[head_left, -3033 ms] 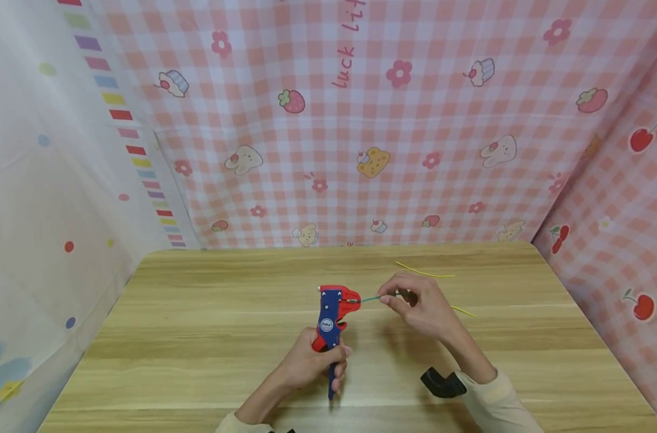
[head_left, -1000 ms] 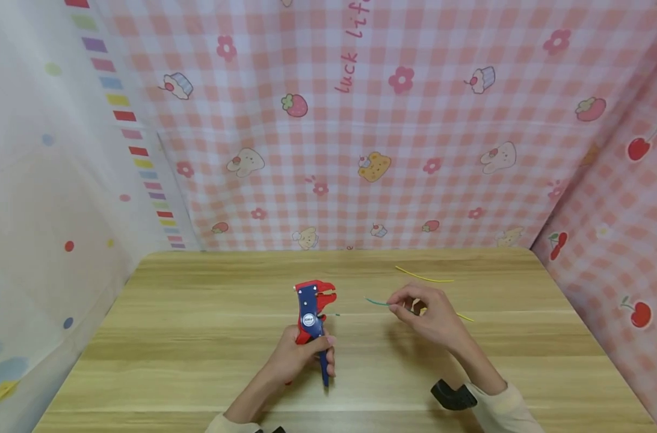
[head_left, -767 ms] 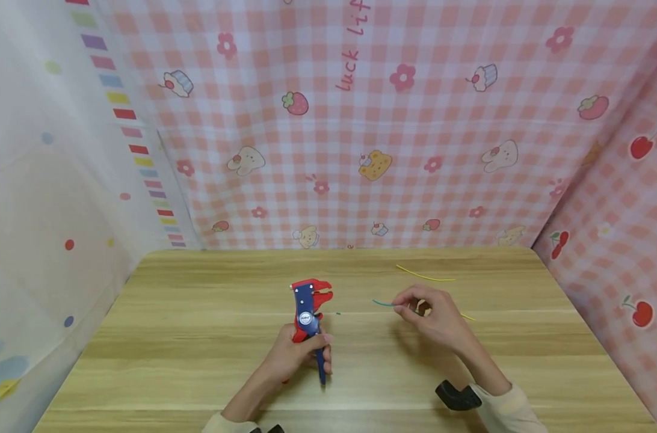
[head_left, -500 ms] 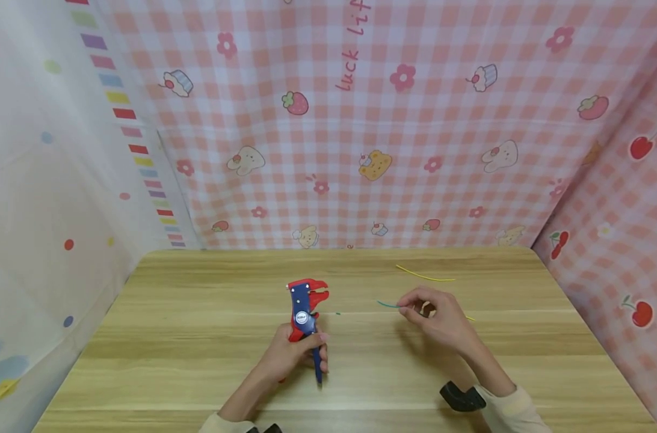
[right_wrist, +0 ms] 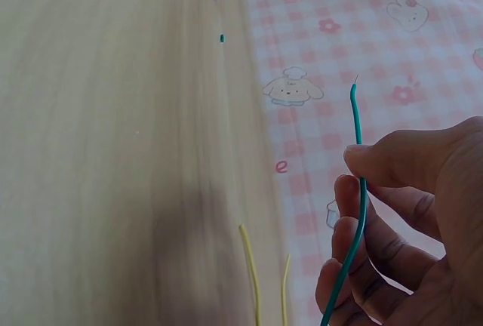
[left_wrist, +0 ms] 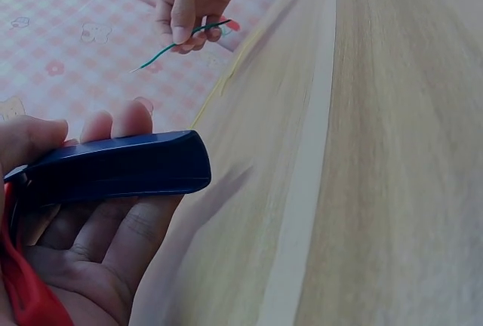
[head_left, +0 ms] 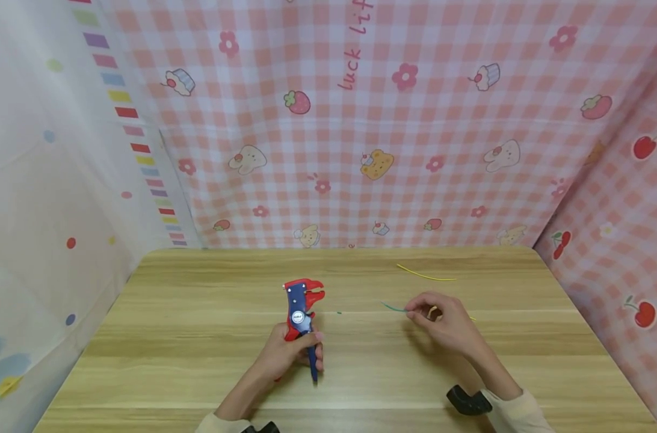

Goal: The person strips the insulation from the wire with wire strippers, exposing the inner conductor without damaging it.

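Note:
In the head view my left hand (head_left: 292, 352) grips the handles of a red and blue wire stripper (head_left: 298, 307), its head pointing up and its jaws apart. The left wrist view shows the blue handle (left_wrist: 121, 166) lying across the fingers. My right hand (head_left: 442, 319) pinches a green wire (head_left: 394, 308) between thumb and fingertips, away from the tool. Bare metal shows at the tip of that wire in the right wrist view, and its other end runs down past the fingers. A small green piece of insulation (right_wrist: 222, 38) lies on the table.
A yellow wire (head_left: 426, 275) lies on the wooden table (head_left: 198, 337) toward the back right. Another yellow wire (head_left: 472, 318) is mostly hidden behind my right hand. Checked cloth (head_left: 328, 132) hangs behind the table.
Three seconds ago the green wire's end was in the wire stripper's jaws. Now they are apart, the tool has moved left, the wire right, and the insulation piece has come onto the table.

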Motion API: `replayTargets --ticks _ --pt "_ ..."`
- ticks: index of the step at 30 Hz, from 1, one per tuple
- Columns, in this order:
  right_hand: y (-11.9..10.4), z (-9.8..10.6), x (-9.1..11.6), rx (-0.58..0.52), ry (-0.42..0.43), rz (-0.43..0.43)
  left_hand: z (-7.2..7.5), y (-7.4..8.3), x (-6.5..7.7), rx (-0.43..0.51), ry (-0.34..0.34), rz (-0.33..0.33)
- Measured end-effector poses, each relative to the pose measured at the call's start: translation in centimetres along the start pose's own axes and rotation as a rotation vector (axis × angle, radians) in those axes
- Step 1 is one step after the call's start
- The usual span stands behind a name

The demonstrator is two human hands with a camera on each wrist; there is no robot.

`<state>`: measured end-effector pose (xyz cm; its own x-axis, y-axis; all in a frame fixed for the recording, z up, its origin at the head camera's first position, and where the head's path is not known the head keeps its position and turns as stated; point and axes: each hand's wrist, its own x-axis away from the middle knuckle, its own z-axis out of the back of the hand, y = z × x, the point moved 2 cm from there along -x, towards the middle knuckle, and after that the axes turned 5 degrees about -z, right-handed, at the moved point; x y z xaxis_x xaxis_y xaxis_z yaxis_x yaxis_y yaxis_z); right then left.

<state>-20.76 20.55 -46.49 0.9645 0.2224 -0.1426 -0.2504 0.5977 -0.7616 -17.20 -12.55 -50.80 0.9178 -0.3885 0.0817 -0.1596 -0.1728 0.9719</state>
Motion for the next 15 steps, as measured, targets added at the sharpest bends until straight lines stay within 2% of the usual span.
replayTargets --ticks 15 --pt "1.8 0.6 0.9 0.043 0.014 -0.017 0.4 -0.3 0.0 -0.009 -0.013 0.003"
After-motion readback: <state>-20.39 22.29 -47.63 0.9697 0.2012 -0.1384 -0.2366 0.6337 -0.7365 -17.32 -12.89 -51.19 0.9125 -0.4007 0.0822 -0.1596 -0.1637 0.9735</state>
